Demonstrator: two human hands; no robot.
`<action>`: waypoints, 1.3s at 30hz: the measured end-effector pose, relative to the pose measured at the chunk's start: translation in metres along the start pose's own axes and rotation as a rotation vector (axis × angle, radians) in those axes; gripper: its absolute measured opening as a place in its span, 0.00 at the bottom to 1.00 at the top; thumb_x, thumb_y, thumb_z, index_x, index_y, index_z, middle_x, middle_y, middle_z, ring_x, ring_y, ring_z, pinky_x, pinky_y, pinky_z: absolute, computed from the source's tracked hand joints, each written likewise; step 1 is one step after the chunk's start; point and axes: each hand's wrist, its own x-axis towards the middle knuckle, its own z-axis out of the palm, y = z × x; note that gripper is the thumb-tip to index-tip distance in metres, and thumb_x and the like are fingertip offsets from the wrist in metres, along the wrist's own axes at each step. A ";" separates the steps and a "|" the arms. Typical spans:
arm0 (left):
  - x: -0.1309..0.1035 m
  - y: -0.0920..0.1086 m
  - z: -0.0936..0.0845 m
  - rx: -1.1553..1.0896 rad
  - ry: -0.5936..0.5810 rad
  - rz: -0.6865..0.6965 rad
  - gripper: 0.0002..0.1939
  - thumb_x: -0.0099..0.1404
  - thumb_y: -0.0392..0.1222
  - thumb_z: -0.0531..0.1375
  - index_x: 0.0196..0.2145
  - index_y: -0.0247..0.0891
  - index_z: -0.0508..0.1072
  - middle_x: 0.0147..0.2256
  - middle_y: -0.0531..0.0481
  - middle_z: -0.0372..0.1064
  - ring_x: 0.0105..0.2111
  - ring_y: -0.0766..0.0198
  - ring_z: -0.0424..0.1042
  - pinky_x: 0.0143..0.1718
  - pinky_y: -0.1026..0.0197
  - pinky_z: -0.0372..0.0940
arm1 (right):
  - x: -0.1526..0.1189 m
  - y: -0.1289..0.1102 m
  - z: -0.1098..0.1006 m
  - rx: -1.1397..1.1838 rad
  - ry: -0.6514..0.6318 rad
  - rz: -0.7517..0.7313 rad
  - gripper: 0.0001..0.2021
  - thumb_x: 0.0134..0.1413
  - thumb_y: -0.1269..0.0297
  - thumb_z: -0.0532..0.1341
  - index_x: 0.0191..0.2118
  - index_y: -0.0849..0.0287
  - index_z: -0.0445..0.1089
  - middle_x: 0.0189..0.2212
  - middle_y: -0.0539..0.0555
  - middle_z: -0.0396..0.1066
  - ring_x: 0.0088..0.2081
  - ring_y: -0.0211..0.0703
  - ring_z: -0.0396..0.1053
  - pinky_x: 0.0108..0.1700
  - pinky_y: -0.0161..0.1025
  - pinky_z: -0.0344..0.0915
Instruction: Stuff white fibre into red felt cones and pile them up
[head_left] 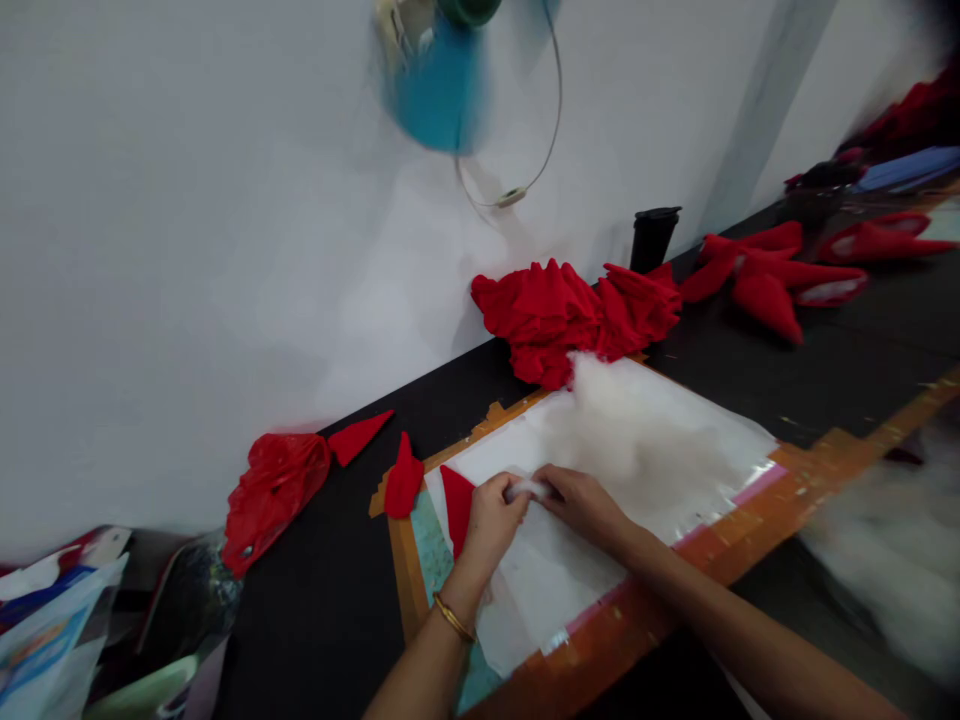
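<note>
Between my two hands, over the white sheet, is a small tuft of white fluff (531, 488). My left hand (496, 508), with a gold bangle at the wrist, pinches its left end. The fingers of my right hand (576, 497) are closed on its right end. Just left of my left hand lies a red pointed cloth piece (457, 505), partly hidden by that hand. A large pile of white fluff (630, 430) rests on the sheet beyond my right hand.
A red cloth heap (559, 315) lies against the wall, near a black cup (655, 238). Stuffed red shapes (765, 270) are at the right, a red plastic bag (277, 490) at the left. A blue fan (439, 85) hangs above. More fluff (892, 540) is at lower right.
</note>
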 end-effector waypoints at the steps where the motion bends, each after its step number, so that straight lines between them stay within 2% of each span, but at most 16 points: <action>1: 0.001 0.000 -0.001 -0.011 0.012 -0.011 0.04 0.56 0.39 0.61 0.28 0.36 0.75 0.19 0.56 0.65 0.20 0.69 0.62 0.23 0.66 0.56 | 0.000 0.000 -0.001 -0.016 0.001 0.000 0.07 0.56 0.72 0.56 0.37 0.58 0.70 0.32 0.53 0.75 0.34 0.41 0.73 0.36 0.35 0.65; 4: 0.000 -0.001 -0.011 -0.064 0.066 -0.040 0.07 0.56 0.42 0.61 0.28 0.36 0.75 0.16 0.57 0.64 0.17 0.69 0.60 0.20 0.67 0.53 | 0.001 0.009 -0.005 -0.072 0.006 0.001 0.08 0.57 0.72 0.54 0.32 0.58 0.70 0.30 0.52 0.74 0.33 0.41 0.71 0.36 0.35 0.64; 8: -0.005 -0.003 -0.040 -0.176 0.191 -0.079 0.13 0.56 0.49 0.62 0.25 0.36 0.70 0.17 0.56 0.64 0.17 0.70 0.60 0.21 0.67 0.54 | 0.002 0.028 -0.008 -0.155 0.014 0.025 0.09 0.56 0.73 0.53 0.31 0.59 0.69 0.29 0.54 0.73 0.31 0.42 0.70 0.36 0.36 0.63; 11: -0.009 -0.003 -0.062 -0.282 0.246 -0.113 0.18 0.53 0.55 0.64 0.24 0.36 0.68 0.21 0.54 0.66 0.18 0.71 0.60 0.21 0.67 0.56 | 0.001 0.030 -0.012 -0.200 0.030 0.045 0.11 0.56 0.74 0.53 0.41 0.61 0.70 0.38 0.59 0.74 0.35 0.45 0.72 0.37 0.39 0.66; 12: -0.011 -0.003 -0.066 -0.313 0.251 -0.125 0.20 0.52 0.57 0.65 0.24 0.36 0.69 0.22 0.54 0.65 0.18 0.72 0.59 0.20 0.67 0.56 | 0.000 0.026 -0.015 -0.221 0.048 0.035 0.14 0.56 0.73 0.54 0.47 0.61 0.69 0.45 0.61 0.73 0.37 0.47 0.73 0.38 0.40 0.68; 14: -0.016 -0.002 -0.070 -0.356 0.255 -0.150 0.22 0.50 0.59 0.66 0.25 0.36 0.68 0.21 0.57 0.62 0.18 0.72 0.58 0.19 0.67 0.54 | -0.004 0.010 -0.019 -0.253 0.112 -0.016 0.21 0.57 0.70 0.55 0.57 0.59 0.62 0.57 0.64 0.64 0.42 0.50 0.73 0.39 0.44 0.70; 16: -0.021 0.001 -0.065 -0.390 0.247 -0.176 0.22 0.50 0.58 0.66 0.24 0.36 0.67 0.19 0.59 0.56 0.17 0.73 0.55 0.18 0.68 0.51 | -0.008 -0.012 -0.022 -0.226 0.200 -0.109 0.23 0.60 0.67 0.56 0.61 0.56 0.57 0.62 0.64 0.58 0.45 0.50 0.73 0.40 0.45 0.72; 17: -0.024 0.003 -0.060 -0.405 0.233 -0.189 0.22 0.50 0.58 0.66 0.24 0.37 0.67 0.18 0.60 0.54 0.16 0.74 0.53 0.18 0.69 0.48 | -0.010 -0.024 -0.021 -0.183 0.233 -0.160 0.23 0.61 0.66 0.55 0.61 0.55 0.56 0.62 0.64 0.58 0.46 0.49 0.72 0.41 0.45 0.72; 21: -0.038 0.007 -0.032 -0.364 0.082 -0.178 0.18 0.55 0.55 0.63 0.25 0.36 0.68 0.18 0.61 0.52 0.17 0.74 0.49 0.18 0.68 0.45 | -0.015 -0.056 0.000 -0.028 0.238 -0.306 0.20 0.62 0.66 0.55 0.59 0.56 0.59 0.55 0.64 0.66 0.47 0.49 0.72 0.43 0.44 0.73; 23: -0.045 0.006 -0.020 -0.268 0.028 -0.095 0.14 0.58 0.50 0.62 0.25 0.36 0.71 0.20 0.58 0.57 0.20 0.72 0.53 0.21 0.68 0.48 | -0.018 -0.056 0.012 0.004 0.209 -0.293 0.14 0.62 0.68 0.54 0.53 0.57 0.65 0.46 0.61 0.72 0.43 0.48 0.73 0.41 0.43 0.73; 25: -0.051 0.001 -0.014 -0.211 0.032 -0.055 0.10 0.57 0.45 0.62 0.26 0.35 0.73 0.22 0.55 0.62 0.24 0.70 0.57 0.24 0.67 0.52 | -0.024 -0.051 0.021 0.025 0.182 -0.238 0.09 0.62 0.69 0.53 0.45 0.57 0.68 0.37 0.56 0.73 0.37 0.45 0.74 0.37 0.40 0.72; 30: -0.064 -0.014 -0.013 -0.207 0.089 -0.154 0.07 0.53 0.42 0.64 0.25 0.36 0.72 0.20 0.56 0.61 0.23 0.69 0.58 0.25 0.66 0.53 | -0.045 -0.039 0.028 0.083 0.119 -0.171 0.08 0.62 0.68 0.53 0.35 0.56 0.69 0.29 0.52 0.72 0.28 0.41 0.72 0.31 0.35 0.69; 33: -0.074 -0.018 -0.019 -0.110 0.085 -0.132 0.05 0.56 0.39 0.62 0.26 0.35 0.72 0.22 0.55 0.63 0.24 0.68 0.60 0.27 0.65 0.55 | -0.053 -0.037 0.029 0.109 0.090 -0.121 0.08 0.58 0.69 0.53 0.34 0.55 0.69 0.26 0.51 0.72 0.27 0.40 0.71 0.30 0.34 0.68; 35: -0.081 -0.017 -0.025 -0.027 0.052 -0.055 0.02 0.57 0.37 0.61 0.30 0.35 0.73 0.27 0.52 0.66 0.27 0.66 0.63 0.30 0.64 0.58 | -0.055 -0.035 0.029 0.113 0.072 -0.079 0.08 0.57 0.69 0.53 0.32 0.55 0.69 0.25 0.51 0.72 0.26 0.41 0.71 0.30 0.35 0.68; 37: -0.087 -0.015 -0.032 0.060 0.039 0.064 0.13 0.57 0.36 0.63 0.42 0.37 0.73 0.35 0.49 0.67 0.32 0.64 0.65 0.35 0.62 0.62 | -0.056 -0.033 0.028 0.126 0.052 -0.048 0.08 0.57 0.67 0.54 0.32 0.55 0.69 0.26 0.51 0.73 0.27 0.41 0.72 0.30 0.36 0.68; 39: -0.089 -0.015 -0.040 0.172 0.075 0.167 0.28 0.55 0.37 0.66 0.54 0.40 0.66 0.44 0.45 0.66 0.38 0.61 0.67 0.42 0.58 0.64 | -0.056 -0.032 0.026 0.147 0.048 -0.002 0.07 0.58 0.63 0.55 0.34 0.55 0.70 0.25 0.51 0.73 0.26 0.42 0.72 0.30 0.36 0.68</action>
